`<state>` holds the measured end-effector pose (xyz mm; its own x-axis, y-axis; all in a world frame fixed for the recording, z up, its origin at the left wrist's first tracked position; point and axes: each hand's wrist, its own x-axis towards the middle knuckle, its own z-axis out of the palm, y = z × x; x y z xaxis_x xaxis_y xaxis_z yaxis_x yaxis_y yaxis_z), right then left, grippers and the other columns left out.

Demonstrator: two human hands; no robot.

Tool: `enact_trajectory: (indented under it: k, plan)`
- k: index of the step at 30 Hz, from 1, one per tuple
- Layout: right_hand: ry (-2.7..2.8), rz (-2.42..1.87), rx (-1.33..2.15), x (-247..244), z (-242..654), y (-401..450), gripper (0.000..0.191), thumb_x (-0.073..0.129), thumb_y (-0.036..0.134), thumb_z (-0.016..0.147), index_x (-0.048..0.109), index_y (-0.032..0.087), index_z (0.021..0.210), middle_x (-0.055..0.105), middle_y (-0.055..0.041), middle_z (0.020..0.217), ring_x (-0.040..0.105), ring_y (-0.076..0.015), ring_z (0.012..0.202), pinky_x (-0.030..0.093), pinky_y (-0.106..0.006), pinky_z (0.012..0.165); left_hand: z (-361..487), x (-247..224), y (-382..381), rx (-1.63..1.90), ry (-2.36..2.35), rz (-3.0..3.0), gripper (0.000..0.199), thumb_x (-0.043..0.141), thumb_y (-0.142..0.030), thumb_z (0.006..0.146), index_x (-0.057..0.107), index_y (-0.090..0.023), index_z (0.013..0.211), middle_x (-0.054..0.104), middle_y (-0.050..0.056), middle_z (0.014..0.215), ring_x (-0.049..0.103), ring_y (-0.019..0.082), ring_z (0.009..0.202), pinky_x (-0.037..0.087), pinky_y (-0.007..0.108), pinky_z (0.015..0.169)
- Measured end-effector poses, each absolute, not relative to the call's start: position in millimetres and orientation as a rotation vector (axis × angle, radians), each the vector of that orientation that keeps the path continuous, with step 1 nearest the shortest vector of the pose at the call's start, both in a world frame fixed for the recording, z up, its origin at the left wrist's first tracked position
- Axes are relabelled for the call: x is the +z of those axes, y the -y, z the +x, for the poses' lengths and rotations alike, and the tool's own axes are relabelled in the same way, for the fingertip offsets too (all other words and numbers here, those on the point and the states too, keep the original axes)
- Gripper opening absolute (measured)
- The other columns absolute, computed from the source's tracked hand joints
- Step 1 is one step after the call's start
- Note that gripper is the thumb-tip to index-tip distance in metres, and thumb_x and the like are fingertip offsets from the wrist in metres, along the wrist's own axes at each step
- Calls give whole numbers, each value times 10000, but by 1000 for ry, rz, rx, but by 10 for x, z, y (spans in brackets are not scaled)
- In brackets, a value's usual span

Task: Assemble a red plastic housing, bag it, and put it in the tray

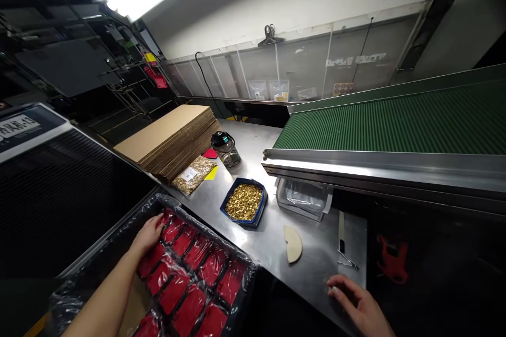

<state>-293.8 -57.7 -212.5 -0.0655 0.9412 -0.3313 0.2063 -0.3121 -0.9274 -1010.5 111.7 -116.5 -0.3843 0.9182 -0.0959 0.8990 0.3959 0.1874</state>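
Observation:
My left hand [149,233] reaches into the bin at the lower left, its fingers closed on the end of a red, flat piece [167,216] at the far left corner; its fingertips are partly hidden. Several similar red pieces [188,303] lie in rows there, with clear plastic around them. A dark plastic liner covers the bin's rim [205,229]. Above the near right part of the metal table [316,268] is my right hand [351,300], fingers loosely curved and apart, holding nothing that I can see. Closest to it are tweezers [348,259] and a cream half-disc [293,245].
A blue tray [261,210] holds small gold-coloured pieces [244,202]. Behind it stand a dark-lidded jug [226,150], a bag of gold pieces [193,175] and stacked cardboard [169,134]. A green conveyor [387,121] overhangs a clear bin [303,200]. A knife [341,231] lies right.

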Motion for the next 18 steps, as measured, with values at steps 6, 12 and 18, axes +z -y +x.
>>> enact_trajectory:
  k: [6, 12, 18]
  plan:
    - [1236, -1566, 1581, -2308, -2863, 573, 473, 627, 658, 894, 756, 264, 1122, 798, -73, 1076, 753, -255, 1035, 591, -247, 899, -10288, -1309, -1113, 133, -2486, 1724, 469, 594, -444, 1000, 580, -163, 1377, 606, 142, 1414, 597, 305, 1278, 465, 563, 1102]
    - [1153, -1545, 1611, -2413, -2854, 583, 465, 640, 656, 891, 744, 261, 1114, 785, -72, 1086, 743, -255, 1050, 586, -255, 908, -10132, -1333, -1031, 210, -2536, 1898, 522, 505, -521, 985, 601, -157, 1348, 544, 170, 1481, 507, 344, 1380, 380, 571, 1169]
    - [1136, -1567, 1629, -2485, -2855, 570, 534, 619, 687, 891, 726, 234, 1154, 786, -103, 1082, 742, -277, 1039, 601, -297, 869, -9858, -1445, -959, 306, -2475, 2044, 579, 490, -569, 895, 640, -171, 1288, 588, 170, 1431, 530, 359, 1349, 403, 510, 1168]
